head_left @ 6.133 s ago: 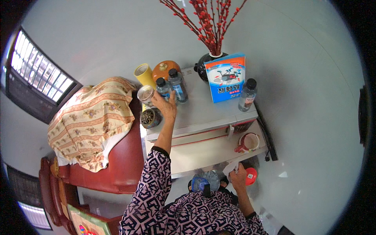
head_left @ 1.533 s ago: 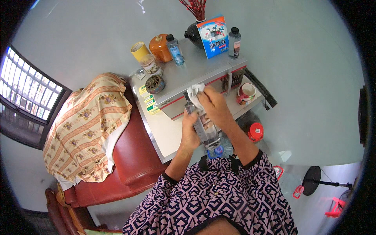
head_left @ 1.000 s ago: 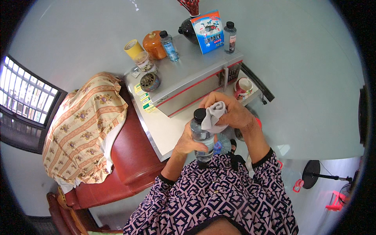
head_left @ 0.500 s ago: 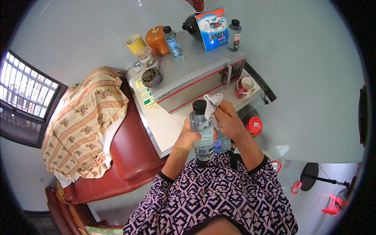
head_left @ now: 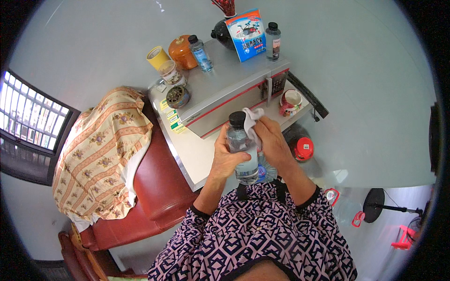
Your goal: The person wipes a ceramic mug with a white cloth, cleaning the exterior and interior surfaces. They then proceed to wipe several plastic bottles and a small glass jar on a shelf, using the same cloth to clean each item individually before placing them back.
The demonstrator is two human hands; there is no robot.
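Note:
A clear plastic bottle (head_left: 239,140) with a black cap stands upright before my chest, partly filled with clear liquid. My left hand (head_left: 226,158) wraps its side, thumb across the front. My right hand (head_left: 274,142) grips a white cloth (head_left: 252,124) and presses it to the bottle's upper right side, near the cap. Parts of the right fingers are hidden behind the cloth and bottle. Beyond my hands sits a silver microwave (head_left: 225,112) with red trim, on a white-topped table (head_left: 185,159).
On the microwave stand a blue-labelled bottle (head_left: 200,54), an orange pot (head_left: 183,51), a blue packet (head_left: 248,37), another clear bottle (head_left: 273,42) and a dark vase (head_left: 222,33). A mug (head_left: 290,100) is right of it. A red-lidded jar (head_left: 303,148) sits lower right; a red sofa (head_left: 157,192) left.
The bottle has risen slightly in my hands, and my left hand has shifted round it with the thumb further across. The cloth stays against its upper side. The view has shifted slightly.

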